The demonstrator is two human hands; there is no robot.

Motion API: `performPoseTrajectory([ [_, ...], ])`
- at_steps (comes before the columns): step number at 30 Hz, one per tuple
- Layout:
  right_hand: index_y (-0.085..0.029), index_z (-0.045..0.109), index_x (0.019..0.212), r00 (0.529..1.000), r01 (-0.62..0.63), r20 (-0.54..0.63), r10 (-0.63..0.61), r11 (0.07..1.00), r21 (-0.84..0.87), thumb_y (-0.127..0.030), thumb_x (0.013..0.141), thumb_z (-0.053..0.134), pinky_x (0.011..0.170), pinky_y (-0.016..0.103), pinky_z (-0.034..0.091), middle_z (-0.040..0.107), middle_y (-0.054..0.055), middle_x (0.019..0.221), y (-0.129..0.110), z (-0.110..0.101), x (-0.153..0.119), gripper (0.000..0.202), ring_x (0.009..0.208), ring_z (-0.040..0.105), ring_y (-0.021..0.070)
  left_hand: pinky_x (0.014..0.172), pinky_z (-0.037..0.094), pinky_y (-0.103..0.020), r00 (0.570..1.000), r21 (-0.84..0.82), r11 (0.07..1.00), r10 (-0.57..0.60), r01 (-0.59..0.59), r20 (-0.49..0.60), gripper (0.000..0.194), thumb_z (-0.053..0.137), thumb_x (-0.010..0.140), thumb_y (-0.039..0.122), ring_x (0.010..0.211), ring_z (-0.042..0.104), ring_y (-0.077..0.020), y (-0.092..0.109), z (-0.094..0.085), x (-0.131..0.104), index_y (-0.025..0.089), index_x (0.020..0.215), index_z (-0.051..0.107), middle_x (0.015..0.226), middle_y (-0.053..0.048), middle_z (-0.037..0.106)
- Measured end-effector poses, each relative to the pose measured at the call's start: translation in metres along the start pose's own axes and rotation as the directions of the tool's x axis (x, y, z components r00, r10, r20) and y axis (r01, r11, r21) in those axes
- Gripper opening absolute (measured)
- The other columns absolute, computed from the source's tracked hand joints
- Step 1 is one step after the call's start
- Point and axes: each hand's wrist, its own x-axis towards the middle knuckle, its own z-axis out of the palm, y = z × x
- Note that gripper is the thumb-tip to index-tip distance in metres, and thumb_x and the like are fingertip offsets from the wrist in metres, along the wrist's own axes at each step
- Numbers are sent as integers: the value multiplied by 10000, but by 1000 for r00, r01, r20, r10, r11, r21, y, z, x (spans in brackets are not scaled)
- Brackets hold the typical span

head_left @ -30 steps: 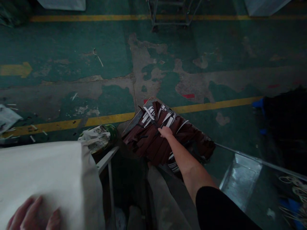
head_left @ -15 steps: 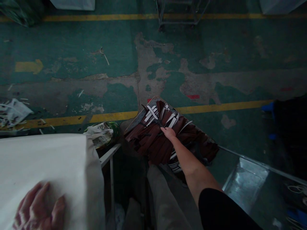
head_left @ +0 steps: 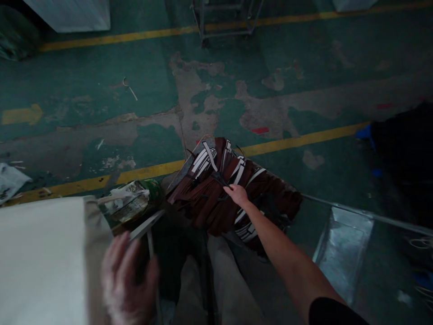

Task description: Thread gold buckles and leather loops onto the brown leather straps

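A pile of dark red-brown strips (head_left: pixel 209 207), with black and white strips (head_left: pixel 203 162) among them, lies on a board in front of my legs. My right hand (head_left: pixel 237 195) reaches down to the pile, its fingers closed on a thin black strip (head_left: pixel 219 178). My left hand (head_left: pixel 130 280), blurred by motion, is in the air just past the right edge of the white-covered table (head_left: pixel 43 253). Its fingers are apart and nothing shows in them.
Left of the pile sits a green-and-white bag (head_left: pixel 130 201). A metal tray (head_left: pixel 345 248) lies at the right, near a dark heap (head_left: pixel 406 162) with blue parts. A metal-framed cart (head_left: pixel 226 31) stands across the green floor.
My left hand has lifted off the white table and moved right, past its edge. My right hand keeps hold at the pile. The whole view has shifted and tilted slightly.
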Motion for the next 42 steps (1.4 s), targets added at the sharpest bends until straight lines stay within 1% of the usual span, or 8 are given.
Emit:
performPoseTrajectory([
  [2,-209,434,552,999,23,-38,-22,1000,17,-456,895,537,595,261,319,514,-19,592,5,2,-4,435,601,467,135,1189,339,-480,986,-119,990,90,-73,142,691,659,851,256,1400,428,-292,39,75,24,343,1492,417,1524,-23,465],
  [4,-213,398,535,996,55,-67,-52,998,35,-463,870,516,573,265,289,487,-18,566,10,5,-8,435,589,440,134,1181,341,-416,947,-198,973,-51,119,316,515,505,952,320,1402,427,-260,54,153,55,168,1443,476,1501,-130,484],
  [9,-215,366,560,981,157,-130,-143,982,106,-522,851,448,561,257,276,391,-33,547,22,20,-13,430,562,403,124,1144,338,-401,606,-19,872,-325,490,726,527,326,1010,379,1346,500,-314,4,300,109,27,1292,599,1359,-240,599],
  [15,-214,353,563,950,287,-179,-255,941,181,-551,857,490,557,241,295,354,-46,566,42,33,-16,467,561,381,110,1032,449,-390,322,28,783,-288,622,902,669,386,929,644,1151,647,-332,-54,362,97,92,1044,746,1078,-188,749],
  [21,-191,606,680,921,345,-264,-286,914,214,-440,870,614,595,231,349,516,-32,628,63,45,-23,313,590,469,104,882,514,-507,-154,196,453,-130,870,980,669,473,862,693,918,701,-363,-68,374,90,101,990,757,824,-157,766],
  [28,-208,333,521,915,252,-399,-55,851,461,-428,872,583,475,231,254,259,-63,529,30,49,-21,484,495,275,80,900,528,-504,-166,203,312,-144,928,976,465,637,762,587,958,699,-372,-87,374,61,166,912,765,812,-123,770],
  [36,-194,354,542,885,368,-393,-251,893,258,-307,913,574,461,209,283,290,-63,530,10,3,-88,446,468,318,68,1083,437,-444,143,-138,63,-79,988,987,600,807,592,496,1207,616,-318,-59,329,-21,224,1117,709,1103,-56,756],
  [42,-209,353,562,845,411,-418,-335,905,106,-280,926,573,452,219,345,340,-56,525,4,-53,-161,432,432,381,83,1151,350,-478,260,-263,-140,-37,955,965,735,834,644,491,1257,576,-337,0,269,-56,194,1284,632,1269,-118,684],
])
